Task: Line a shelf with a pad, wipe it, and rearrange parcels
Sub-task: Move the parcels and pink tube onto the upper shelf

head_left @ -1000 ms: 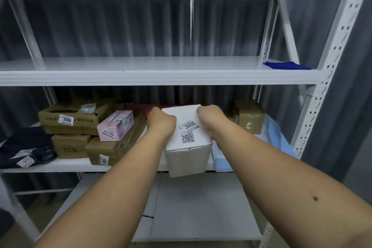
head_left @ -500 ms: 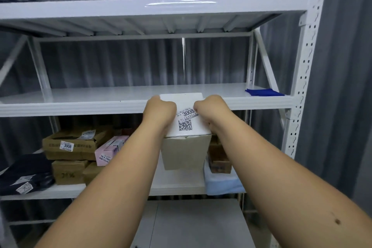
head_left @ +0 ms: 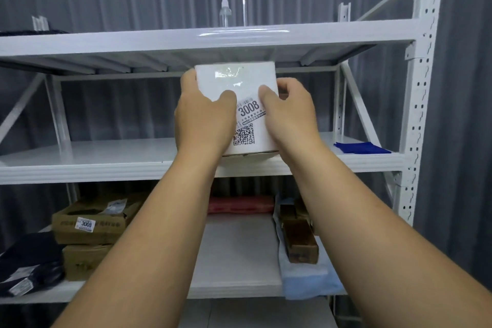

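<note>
A white box parcel with a "3008" label and a QR code is held up in front of the middle shelf, its lower edge at the shelf's front lip. My left hand grips its left side and my right hand grips its right side. A blue cloth lies at the right end of that shelf. On the shelf below, a light blue pad lies at the right under a brown parcel.
Brown cardboard parcels, one with a "3008" label, and a black bag sit on the lower shelf at the left. A red parcel lies at its back. A clear spray bottle stands on the top shelf. A white upright post bounds the right side.
Both hands lifted the white box from the lower shelf up to the level of the middle shelf, and the view tilted upward.
</note>
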